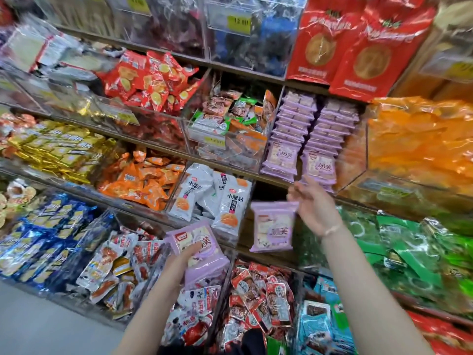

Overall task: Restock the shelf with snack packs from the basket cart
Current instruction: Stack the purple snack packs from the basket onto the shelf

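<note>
Shop aisle, a tiered shelf (pixel 230 170) of clear bins crammed with snacks.

Right hand (pixel 314 208) pinches the top right corner of one purple pack (pixel 272 226). The pack hangs just below the purple rows (pixel 307 131), long axis near vertical, printed face towards me.

Left hand (pixel 184 257) grips a purple bundle (pixel 202 242), well below and left of the rows. I think it is two or three packs, but blur hides the count.

The rows sit just above my right hand, so that hand is nearer and the move is upward.

Packs are flat, squarish, lilac film with crimped ends.
</note>
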